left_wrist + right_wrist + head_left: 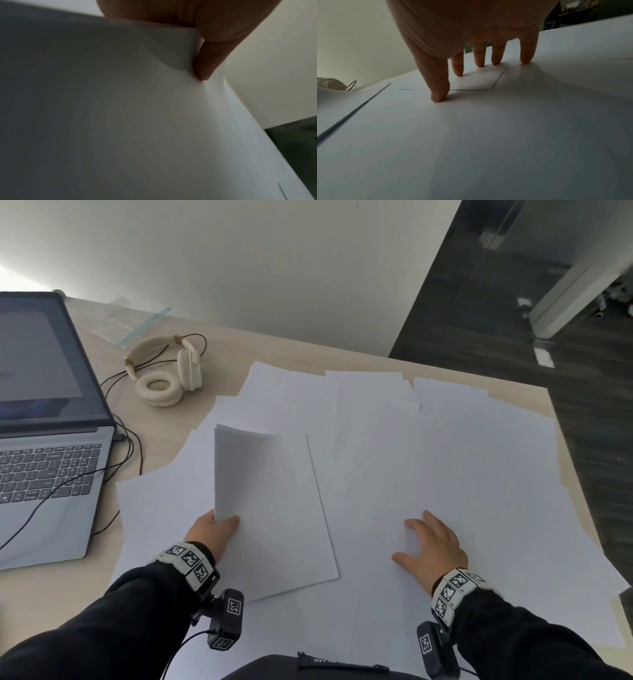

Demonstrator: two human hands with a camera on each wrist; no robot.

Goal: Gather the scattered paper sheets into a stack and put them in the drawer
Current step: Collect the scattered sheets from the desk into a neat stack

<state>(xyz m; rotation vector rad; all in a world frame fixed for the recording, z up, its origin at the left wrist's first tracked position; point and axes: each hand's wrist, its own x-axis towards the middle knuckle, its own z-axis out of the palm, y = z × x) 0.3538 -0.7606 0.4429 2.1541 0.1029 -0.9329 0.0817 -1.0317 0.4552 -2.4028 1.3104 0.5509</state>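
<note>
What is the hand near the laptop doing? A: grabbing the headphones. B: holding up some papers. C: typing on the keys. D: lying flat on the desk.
B: the left hand pinches the near edge of a few lifted papers, with the thumb on top.

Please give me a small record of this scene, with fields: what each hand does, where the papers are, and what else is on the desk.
left hand: left hand pinches a held bundle of sheets, its left edge curled up
right hand: right hand spread, fingers pressing on the loose sheets
papers: overlapping, scattered over the desk
other items: open laptop, cream headphones, black cables
drawer: not in view
</note>
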